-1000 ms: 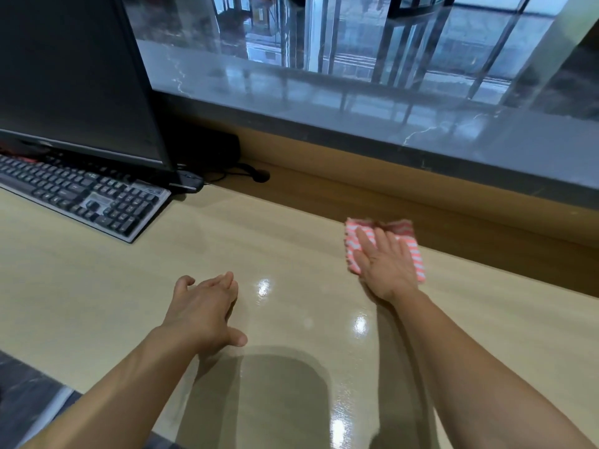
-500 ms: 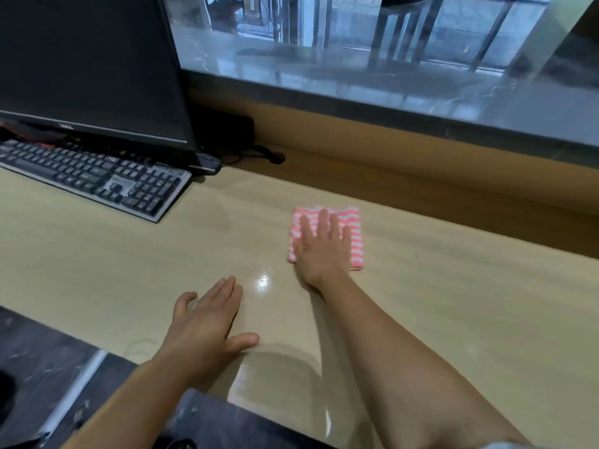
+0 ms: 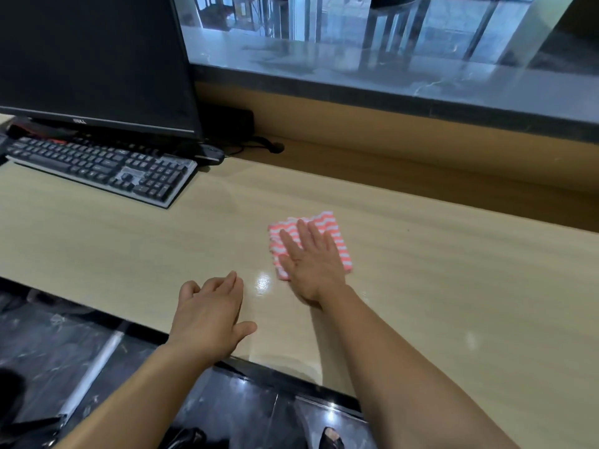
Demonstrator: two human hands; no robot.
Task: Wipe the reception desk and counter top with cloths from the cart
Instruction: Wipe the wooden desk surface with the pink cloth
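Observation:
A folded pink-and-white striped cloth (image 3: 337, 244) lies flat on the light wooden reception desk (image 3: 453, 286), near its middle. My right hand (image 3: 311, 264) presses down on the cloth with straight, spread fingers and covers most of its left half. My left hand (image 3: 209, 314) rests palm down on the desk near the front edge, to the left of the cloth, fingers relaxed and holding nothing. Behind the desk runs the raised grey marble counter top (image 3: 421, 82).
A black monitor (image 3: 94, 59) and a black keyboard (image 3: 103, 170) stand at the back left. A mouse (image 3: 210, 155) and cables lie beside the monitor's right edge. The dark glossy floor (image 3: 64, 351) shows below the desk's front edge.
My right hand has slid the cloth from the back of the desk toward me and to the left. My left hand has stayed near the front edge.

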